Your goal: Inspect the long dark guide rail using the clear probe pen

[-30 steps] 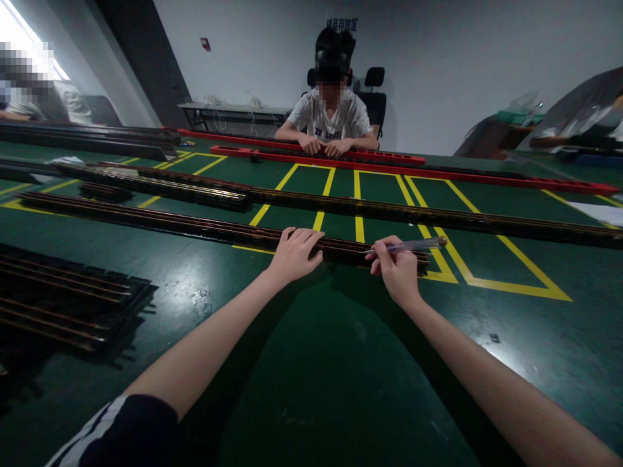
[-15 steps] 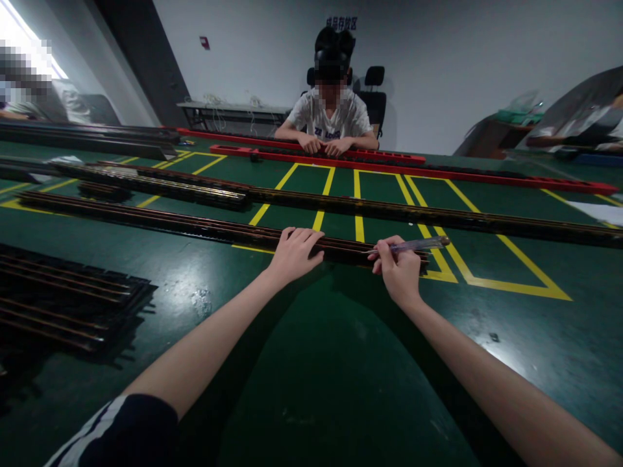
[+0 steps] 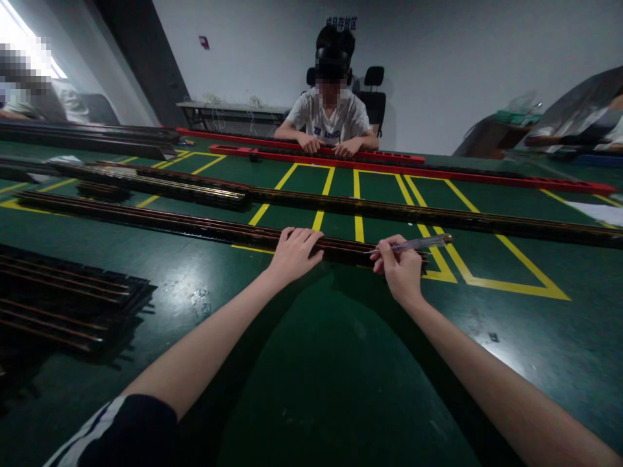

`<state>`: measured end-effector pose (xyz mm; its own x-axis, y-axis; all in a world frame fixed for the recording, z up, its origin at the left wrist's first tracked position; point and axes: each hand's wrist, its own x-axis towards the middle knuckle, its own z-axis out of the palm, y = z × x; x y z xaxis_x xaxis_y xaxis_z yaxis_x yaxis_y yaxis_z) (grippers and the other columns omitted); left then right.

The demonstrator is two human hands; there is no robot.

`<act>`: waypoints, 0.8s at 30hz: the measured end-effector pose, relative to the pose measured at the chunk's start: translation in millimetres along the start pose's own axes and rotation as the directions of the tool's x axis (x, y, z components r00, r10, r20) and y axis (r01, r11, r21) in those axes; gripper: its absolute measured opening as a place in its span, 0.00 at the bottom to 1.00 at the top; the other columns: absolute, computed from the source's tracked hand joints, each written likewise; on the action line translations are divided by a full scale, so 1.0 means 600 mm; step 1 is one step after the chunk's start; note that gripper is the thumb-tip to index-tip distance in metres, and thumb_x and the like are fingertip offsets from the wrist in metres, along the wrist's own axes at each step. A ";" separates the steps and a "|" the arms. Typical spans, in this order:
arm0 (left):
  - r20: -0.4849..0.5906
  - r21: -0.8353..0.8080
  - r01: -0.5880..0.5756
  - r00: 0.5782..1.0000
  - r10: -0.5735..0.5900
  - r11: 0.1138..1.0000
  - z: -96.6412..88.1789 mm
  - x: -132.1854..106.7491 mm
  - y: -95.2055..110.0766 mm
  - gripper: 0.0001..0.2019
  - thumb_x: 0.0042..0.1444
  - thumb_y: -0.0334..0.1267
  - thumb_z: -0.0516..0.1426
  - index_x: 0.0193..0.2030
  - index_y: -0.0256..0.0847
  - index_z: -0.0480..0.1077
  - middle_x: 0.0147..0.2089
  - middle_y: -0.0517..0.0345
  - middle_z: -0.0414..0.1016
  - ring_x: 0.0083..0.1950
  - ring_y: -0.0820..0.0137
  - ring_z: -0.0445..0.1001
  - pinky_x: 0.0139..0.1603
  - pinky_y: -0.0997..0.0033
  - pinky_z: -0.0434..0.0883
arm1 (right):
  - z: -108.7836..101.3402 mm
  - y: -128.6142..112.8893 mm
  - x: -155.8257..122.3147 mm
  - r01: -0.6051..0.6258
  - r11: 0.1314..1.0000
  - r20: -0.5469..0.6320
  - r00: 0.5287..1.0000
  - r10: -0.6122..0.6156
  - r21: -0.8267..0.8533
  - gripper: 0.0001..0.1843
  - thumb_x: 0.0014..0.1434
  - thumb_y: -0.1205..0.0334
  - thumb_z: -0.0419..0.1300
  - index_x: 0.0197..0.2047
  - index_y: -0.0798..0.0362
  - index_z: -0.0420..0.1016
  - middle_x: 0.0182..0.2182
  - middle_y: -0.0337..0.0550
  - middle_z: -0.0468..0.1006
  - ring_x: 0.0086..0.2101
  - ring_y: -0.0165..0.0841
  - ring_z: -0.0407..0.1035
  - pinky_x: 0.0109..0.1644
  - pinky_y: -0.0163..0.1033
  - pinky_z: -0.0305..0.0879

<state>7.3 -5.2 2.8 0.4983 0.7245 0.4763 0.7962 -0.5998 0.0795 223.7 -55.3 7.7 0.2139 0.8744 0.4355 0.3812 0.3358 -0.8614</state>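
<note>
Head view looks along a glossy green table mat [image 3: 311,363] ruled with yellow tape lines. Left hand [image 3: 294,254] lies palm down, fingers flat and unclenched, on a long dark ribbed rail [image 3: 195,225]. This rail runs across the mat from the left and ends just right of the hands. Right hand [image 3: 402,272] pinches a slim translucent screwdriver [image 3: 418,244], thin tip lowered to the rail's top between both hands, metal-capped end pointing right. Opposite, a co-worker [image 3: 331,117] in a white T-shirt rests both hands on a long red rail [image 3: 394,155].
</note>
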 end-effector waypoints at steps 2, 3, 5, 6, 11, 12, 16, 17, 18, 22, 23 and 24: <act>-0.005 0.014 0.006 1.000 -0.006 1.000 0.001 0.000 0.002 0.17 0.61 0.42 0.49 0.53 0.39 0.67 0.53 0.49 0.74 0.55 0.61 0.69 0.59 0.54 0.58 | 0.000 0.000 0.000 -0.003 1.000 -0.005 1.000 0.003 0.002 0.16 0.59 0.48 0.55 0.30 0.53 0.66 0.21 0.37 0.73 0.17 0.25 0.66 0.19 0.30 0.62; -0.007 0.021 0.008 1.000 -0.008 1.000 0.001 0.001 0.003 0.17 0.61 0.41 0.49 0.53 0.38 0.67 0.52 0.49 0.74 0.55 0.61 0.69 0.59 0.54 0.58 | 0.000 0.000 0.000 -0.005 1.000 -0.006 1.000 0.005 0.005 0.16 0.59 0.48 0.55 0.30 0.53 0.66 0.21 0.37 0.74 0.17 0.25 0.66 0.19 0.30 0.62; -0.009 0.033 0.010 1.000 -0.009 0.999 0.002 0.001 0.005 0.17 0.61 0.41 0.49 0.52 0.37 0.67 0.52 0.48 0.74 0.54 0.61 0.70 0.59 0.53 0.58 | 0.001 -0.002 0.000 -0.014 1.000 -0.011 1.000 0.014 0.017 0.16 0.59 0.49 0.55 0.30 0.53 0.66 0.21 0.38 0.74 0.17 0.25 0.66 0.18 0.30 0.62; -0.012 0.038 0.010 1.000 -0.010 0.999 0.003 0.001 0.005 0.17 0.61 0.41 0.49 0.52 0.37 0.67 0.52 0.48 0.74 0.54 0.61 0.70 0.59 0.53 0.57 | 0.002 -0.002 0.000 -0.021 0.999 -0.012 1.000 0.022 0.027 0.16 0.58 0.49 0.55 0.30 0.53 0.67 0.21 0.38 0.74 0.17 0.25 0.66 0.18 0.30 0.62; -0.026 0.043 0.013 1.000 -0.012 0.999 0.006 0.001 0.004 0.16 0.61 0.39 0.48 0.52 0.36 0.67 0.52 0.48 0.74 0.54 0.61 0.69 0.60 0.52 0.57 | 0.005 -0.005 0.000 -0.051 0.995 0.012 0.999 0.050 0.089 0.16 0.58 0.49 0.56 0.30 0.53 0.66 0.22 0.38 0.74 0.19 0.26 0.68 0.19 0.31 0.65; -0.026 0.041 0.016 1.000 -0.015 0.999 0.006 0.001 0.004 0.16 0.61 0.39 0.48 0.52 0.36 0.67 0.52 0.48 0.74 0.54 0.61 0.69 0.60 0.52 0.57 | 0.005 -0.005 0.000 -0.051 0.994 0.017 0.999 0.049 0.096 0.15 0.58 0.49 0.56 0.30 0.53 0.66 0.22 0.38 0.74 0.19 0.26 0.69 0.19 0.31 0.65; -0.024 0.032 0.021 1.000 -0.020 0.999 0.005 0.001 0.004 0.16 0.60 0.38 0.48 0.52 0.37 0.68 0.52 0.48 0.74 0.54 0.61 0.70 0.60 0.52 0.57 | 0.006 -0.005 0.000 -0.047 0.991 0.017 0.999 0.045 0.129 0.15 0.58 0.49 0.57 0.31 0.53 0.66 0.23 0.38 0.74 0.19 0.26 0.69 0.18 0.30 0.65; -0.023 0.031 0.024 0.999 -0.023 0.999 0.005 0.001 0.004 0.16 0.60 0.38 0.48 0.52 0.37 0.68 0.52 0.48 0.74 0.54 0.60 0.70 0.60 0.52 0.57 | 0.006 -0.005 0.000 -0.048 0.990 0.016 0.999 0.047 0.136 0.15 0.58 0.49 0.57 0.31 0.52 0.66 0.23 0.38 0.74 0.19 0.26 0.69 0.18 0.30 0.65; -0.022 0.029 0.026 0.999 -0.025 0.999 0.004 0.001 0.004 0.16 0.60 0.38 0.48 0.52 0.38 0.68 0.52 0.49 0.74 0.54 0.60 0.70 0.60 0.52 0.57 | 0.006 -0.005 0.000 -0.050 0.989 0.014 0.999 0.049 0.141 0.15 0.58 0.49 0.57 0.31 0.52 0.66 0.23 0.38 0.74 0.19 0.26 0.69 0.18 0.30 0.66; -0.014 0.024 0.026 1.000 -0.026 0.999 0.003 0.001 0.004 0.17 0.60 0.38 0.48 0.52 0.38 0.68 0.52 0.48 0.74 0.55 0.60 0.69 0.60 0.52 0.57 | 0.006 -0.006 0.000 -0.051 0.987 0.012 0.999 0.050 0.150 0.16 0.57 0.48 0.57 0.31 0.52 0.65 0.23 0.38 0.74 0.19 0.26 0.69 0.18 0.30 0.66; -0.014 0.024 0.025 1.000 -0.025 0.999 0.003 0.001 0.005 0.17 0.60 0.38 0.48 0.53 0.38 0.68 0.52 0.48 0.74 0.55 0.60 0.69 0.60 0.51 0.57 | 0.006 -0.006 0.000 -0.050 0.987 0.015 0.999 0.048 0.150 0.16 0.57 0.47 0.57 0.31 0.52 0.65 0.23 0.38 0.74 0.19 0.26 0.69 0.18 0.30 0.66; -0.014 0.025 0.024 1.000 -0.023 0.999 0.002 0.001 0.005 0.17 0.60 0.38 0.48 0.53 0.38 0.68 0.52 0.48 0.74 0.54 0.61 0.69 0.60 0.51 0.57 | 0.005 -0.006 0.000 -0.048 0.988 0.017 0.999 0.046 0.149 0.16 0.57 0.47 0.57 0.31 0.52 0.66 0.23 0.38 0.74 0.19 0.26 0.69 0.18 0.30 0.66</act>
<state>10.3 -6.3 2.1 0.4747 0.7335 0.4864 0.8160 -0.5739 0.0691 219.5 -55.1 9.8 0.2158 0.8947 0.3911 0.2323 0.3420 -0.9105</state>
